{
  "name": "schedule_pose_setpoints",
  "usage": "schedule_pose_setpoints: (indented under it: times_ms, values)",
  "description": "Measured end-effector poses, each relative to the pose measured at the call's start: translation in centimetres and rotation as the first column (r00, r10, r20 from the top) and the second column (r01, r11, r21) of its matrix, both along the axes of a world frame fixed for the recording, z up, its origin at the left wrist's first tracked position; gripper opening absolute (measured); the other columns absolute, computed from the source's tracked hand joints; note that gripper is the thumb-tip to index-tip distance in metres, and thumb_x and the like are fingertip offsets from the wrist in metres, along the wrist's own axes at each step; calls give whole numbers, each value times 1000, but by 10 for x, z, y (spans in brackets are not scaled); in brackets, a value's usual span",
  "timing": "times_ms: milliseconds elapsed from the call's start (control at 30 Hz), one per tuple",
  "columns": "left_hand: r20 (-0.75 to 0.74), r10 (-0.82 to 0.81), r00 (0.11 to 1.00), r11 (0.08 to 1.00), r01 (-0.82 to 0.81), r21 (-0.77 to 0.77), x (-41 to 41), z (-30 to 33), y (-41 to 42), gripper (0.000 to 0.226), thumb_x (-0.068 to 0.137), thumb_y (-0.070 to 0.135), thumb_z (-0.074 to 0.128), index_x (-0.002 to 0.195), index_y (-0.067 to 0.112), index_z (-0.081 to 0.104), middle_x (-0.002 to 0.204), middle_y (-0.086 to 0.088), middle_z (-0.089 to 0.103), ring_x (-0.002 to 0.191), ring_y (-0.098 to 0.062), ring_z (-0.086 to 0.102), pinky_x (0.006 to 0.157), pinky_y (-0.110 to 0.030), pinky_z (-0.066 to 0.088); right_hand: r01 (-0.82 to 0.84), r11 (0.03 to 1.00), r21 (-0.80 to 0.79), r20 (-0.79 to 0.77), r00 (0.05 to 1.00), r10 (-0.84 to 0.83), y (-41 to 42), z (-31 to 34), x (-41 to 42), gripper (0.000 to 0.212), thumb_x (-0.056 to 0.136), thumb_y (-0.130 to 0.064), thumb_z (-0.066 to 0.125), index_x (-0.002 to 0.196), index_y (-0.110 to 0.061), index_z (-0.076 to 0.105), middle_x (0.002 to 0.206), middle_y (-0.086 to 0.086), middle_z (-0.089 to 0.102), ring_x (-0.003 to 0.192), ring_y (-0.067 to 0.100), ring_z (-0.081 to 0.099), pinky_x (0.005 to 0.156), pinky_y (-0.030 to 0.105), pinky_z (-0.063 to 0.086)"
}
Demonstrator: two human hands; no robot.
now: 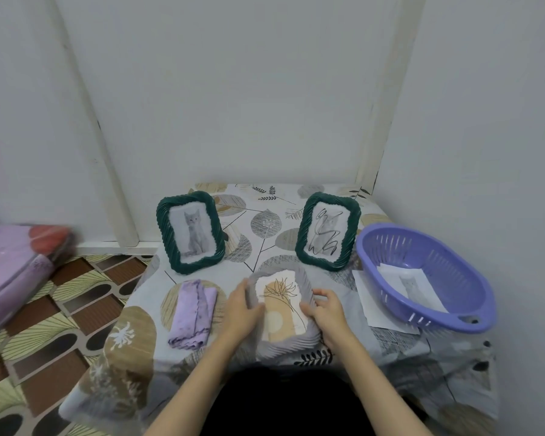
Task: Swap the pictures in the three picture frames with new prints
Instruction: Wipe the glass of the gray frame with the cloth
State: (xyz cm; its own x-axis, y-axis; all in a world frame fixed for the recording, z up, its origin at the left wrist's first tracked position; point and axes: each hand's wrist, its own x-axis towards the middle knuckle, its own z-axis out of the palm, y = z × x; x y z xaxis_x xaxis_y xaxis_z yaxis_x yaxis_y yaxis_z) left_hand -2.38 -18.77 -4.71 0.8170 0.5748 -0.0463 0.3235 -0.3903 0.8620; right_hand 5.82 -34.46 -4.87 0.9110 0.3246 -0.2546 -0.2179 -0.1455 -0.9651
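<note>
Frames are the matter: a grey frame (299, 333) lies flat on the table (390, 350) between the two hands, face up, with a flower print (280, 305) showing in it. The left hand (241, 309) grips the frame's left edge, fingers curled over the rim and onto the print. The right hand (326, 311) grips the right edge the same way, fingers bent round the rim.

Just left of the left hand lies a folded lilac cloth (192, 313). Beyond that hand stands a green frame (162, 234) holding a cat picture (193, 236), upright and leaning back a little. Beyond the right hand stands a second green frame (301, 243), its cat picture overlaid with a black scribble drawing (324, 236).

Right of the right hand sits a purple basket (453, 313) with a cat print (412, 286) lying inside it. A white sheet (370, 305) lies under the basket's near-left side, partly sticking out toward the right hand.

Far left of the left hand, off the table, is a blurred lilac bundle (10, 265).
</note>
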Motion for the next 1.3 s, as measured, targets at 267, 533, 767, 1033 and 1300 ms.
schedule_pose_setpoints:
  times_ms: [267, 533, 767, 1033, 1300]
  values:
    - [307, 100, 946, 745, 133, -653, -2, 37, 7, 52, 88, 0, 56, 127, 31, 42, 99, -3, 69, 87, -20, 65, 77, -43, 52, -111, 913, 392, 23, 994, 111, -11, 31, 5, 48, 79, 14, 58, 117, -11, 45, 100, 10, 66, 85, 22, 63, 70, 30, 54]
    - [431, -8, 902, 788, 272, -553, 15, 69, 33, 57, 87, 0, 55, 130, 35, 39, 114, -5, 66, 98, -22, 66, 69, -35, 58, -340, 872, 351, 91, 940, 329, 12, 80, 53, 57, 82, 12, 53, 133, -11, 41, 87, 11, 56, 74, 20, 53, 63, 28, 48]
    - [444, -13, 896, 832, 256, -492, 56, 66, 68, 58, 88, 2, 54, 135, 30, 37, 114, -9, 66, 103, -28, 64, 90, -49, 51, -376, 808, 454, 70, 919, 388, 58, 94, 104, 71, 79, 15, 47, 133, -32, 46, 100, 10, 57, 80, 22, 48, 75, 35, 40]
    - [444, 75, 893, 857, 170, -486, 115, 51, 118, 59, 90, -2, 49, 129, 41, 40, 115, -10, 65, 107, -27, 62, 92, -46, 49, -424, 763, 488, 124, 899, 421, 117, 88, 165, 76, 78, 21, 41, 131, -34, 47, 137, -1, 48, 85, 17, 49, 80, 30, 41]
    - [459, 120, 880, 904, 95, -417, 143, 38, 129, 63, 89, -4, 49, 132, 41, 37, 123, -4, 59, 110, -17, 58, 97, -41, 47, -295, 786, 543, 123, 954, 273, 145, 64, 186, 72, 76, 24, 37, 118, -30, 59, 138, 1, 49, 121, 21, 48, 105, 40, 36]
